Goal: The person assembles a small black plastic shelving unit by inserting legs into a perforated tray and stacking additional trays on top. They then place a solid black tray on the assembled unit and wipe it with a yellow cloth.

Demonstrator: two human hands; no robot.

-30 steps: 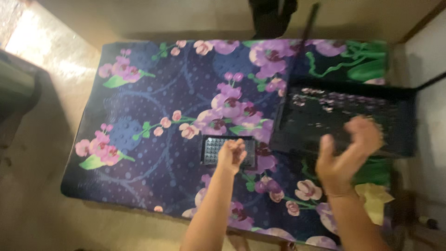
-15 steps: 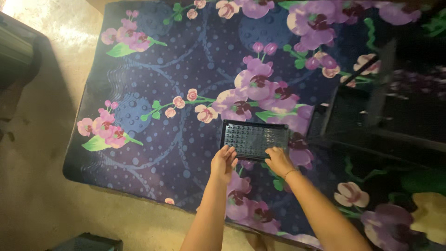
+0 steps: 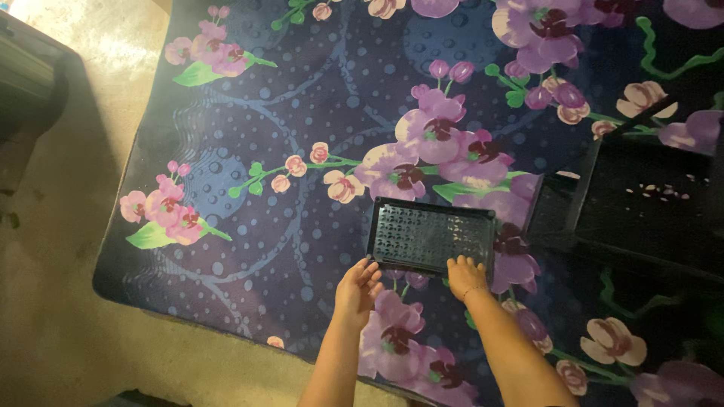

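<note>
A small black plastic tray (image 3: 430,235) with a grid of little cells lies flat on a dark blue mat (image 3: 249,218) printed with purple and pink flowers. My left hand (image 3: 359,285) rests with its fingertips at the tray's near left corner. At the near right part of the tray's edge, my right hand (image 3: 465,274) touches it with spread fingers. Neither hand lifts the tray or holds anything.
A larger black crate-like tray (image 3: 648,203) with small light specks inside stands on the mat to the right. The mat's left edge meets a beige floor (image 3: 53,301). A dark object (image 3: 26,75) sits at the far left.
The view has drawn closer and shifted. My right hand came down from in front of the large black tray to the small tray's near edge, and both hands now rest there.
</note>
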